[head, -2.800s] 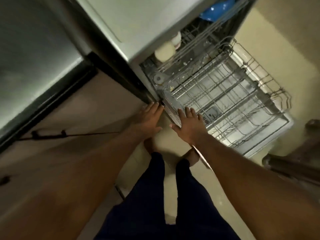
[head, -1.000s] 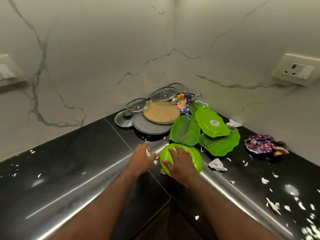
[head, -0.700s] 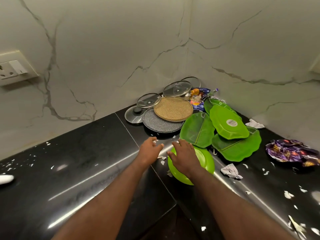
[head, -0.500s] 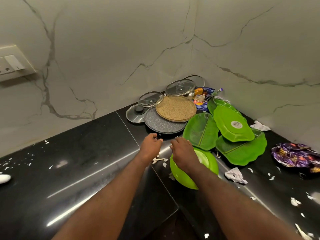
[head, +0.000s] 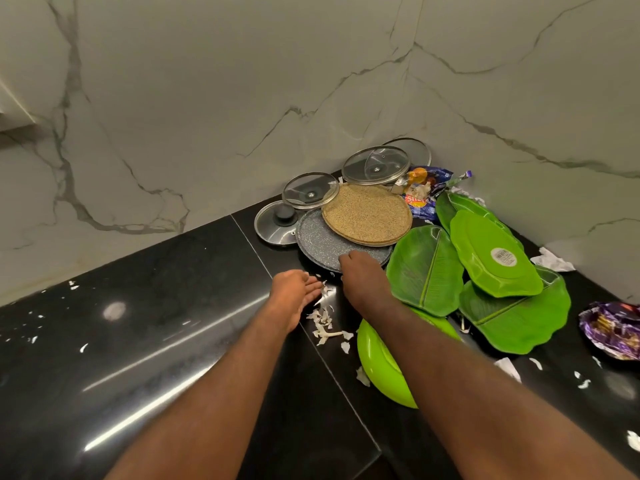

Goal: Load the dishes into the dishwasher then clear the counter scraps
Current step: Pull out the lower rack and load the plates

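A grey speckled plate (head: 322, 242) lies in the counter corner with a tan woven plate (head: 367, 214) on top of it. My right hand (head: 363, 282) reaches to the grey plate's near rim, fingers curled over the edge. My left hand (head: 292, 294) rests on the black counter (head: 156, 306) just left of it, fingers relaxed, tips by a heap of white scraps (head: 323, 323). A round green plate (head: 381, 370) sits under my right forearm. Green leaf-shaped plates (head: 426, 268) and an upturned green dish (head: 491, 258) lie to the right.
Three glass lids (head: 310, 190) lean by the marble wall (head: 242, 98) in the corner. A blue snack wrapper (head: 424, 188) and a purple wrapper (head: 613, 329) lie among the plates. White paper bits are scattered over the counter, whose front edge is close below.
The view went from the open dishwasher to the counter. My right hand left the round green plate and moved forward to the grey plate's rim; my left hand stayed beside it.
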